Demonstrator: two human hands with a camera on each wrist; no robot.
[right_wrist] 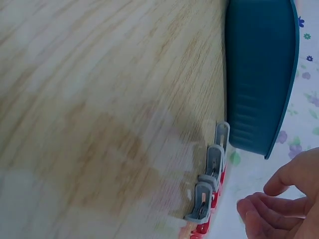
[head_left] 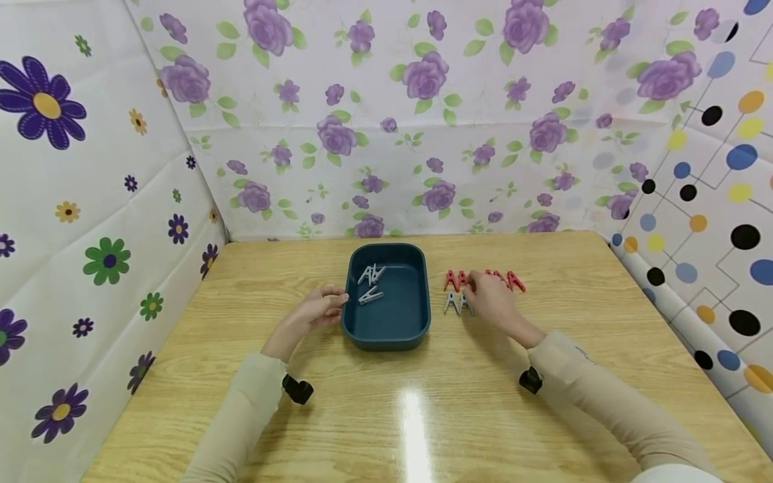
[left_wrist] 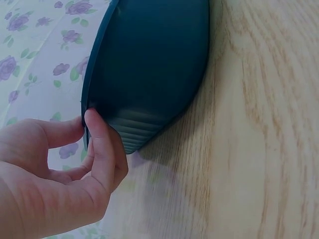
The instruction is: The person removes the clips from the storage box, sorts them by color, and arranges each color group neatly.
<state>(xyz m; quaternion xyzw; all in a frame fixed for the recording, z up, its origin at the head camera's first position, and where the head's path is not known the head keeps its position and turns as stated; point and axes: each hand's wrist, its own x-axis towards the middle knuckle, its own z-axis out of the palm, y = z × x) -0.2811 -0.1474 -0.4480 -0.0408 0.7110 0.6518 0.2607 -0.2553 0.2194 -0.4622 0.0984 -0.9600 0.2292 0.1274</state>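
Observation:
My left hand (head_left: 320, 308) pinches the left rim of a dark blue plastic bin (head_left: 386, 345) between thumb and fingers, as the left wrist view also shows. Inside the bin lie three grey clothespins (head_left: 370, 295), bunched toward its far left. My right hand (head_left: 492, 302) is over more grey clothespins (head_left: 451, 303), partly hiding them in the head view. In the right wrist view, three grey clothespins (right_wrist: 214, 162) stand in a line, and the bent fingers (right_wrist: 271, 211) are apart from them, with nothing seen between thumb and fingers.
Behind the grey clothespins runs a row of several red clothespins (head_left: 515, 281), some covered by the right hand. Everything stands on a wood-grain table (head_left: 362, 416). A purple-flowered cloth (head_left: 338, 134) hangs at the back, with patterned cloths on both sides.

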